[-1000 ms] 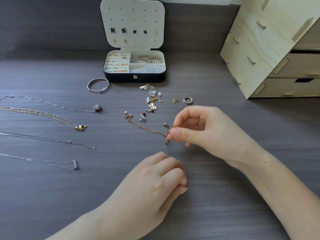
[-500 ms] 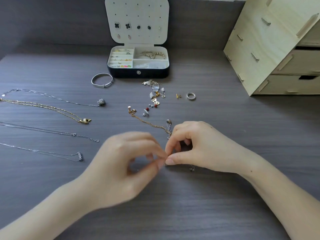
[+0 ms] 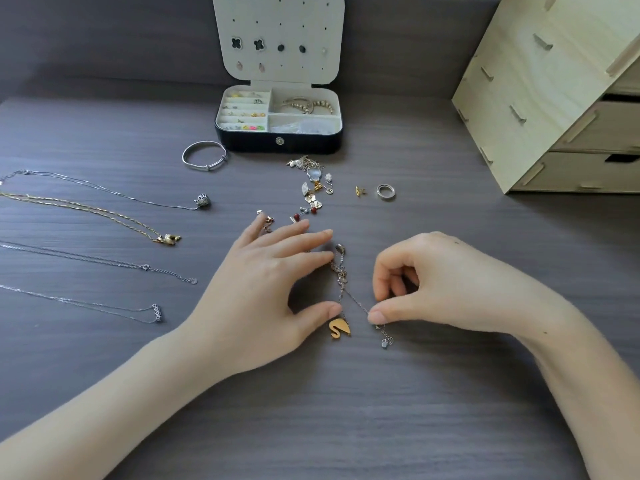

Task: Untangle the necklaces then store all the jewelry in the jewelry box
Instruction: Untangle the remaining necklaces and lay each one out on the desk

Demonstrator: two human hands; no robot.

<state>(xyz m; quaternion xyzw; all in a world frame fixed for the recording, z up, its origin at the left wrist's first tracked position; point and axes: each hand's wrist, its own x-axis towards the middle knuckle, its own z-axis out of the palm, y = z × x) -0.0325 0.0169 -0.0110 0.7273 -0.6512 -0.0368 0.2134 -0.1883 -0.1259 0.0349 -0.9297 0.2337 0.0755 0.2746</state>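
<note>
Desk [image 3: 450,403]: necklaces [image 3: 341,276] btwn left hand [image 3: 256,292], right hand [image 3: 446,282]

The table [image 3: 346,427] is bearing a jewelry box [image 3: 242,142] at twelve o'clock, a drawer unit [image 3: 540,98] at two, necklaces [image 3: 104,192] at nine, tangled chains [image 3: 341,275] centrally.

This is looking like a home desk serving as a dressing corner. A grey wood-grain table [image 3: 450,427] is running back to a dark grey wall [image 3: 104,36], and a small plywood drawer organiser [image 3: 540,98] is sitting at its far right corner. An open jewelry box [image 3: 277,143] is standing at the far edge, its lid [image 3: 277,15] holding stud earrings. Personal pieces are lying spread across the tabletop in soft daylight: four necklaces [image 3: 168,238], a silver bangle [image 3: 204,155] and a ring [image 3: 385,192].
</note>
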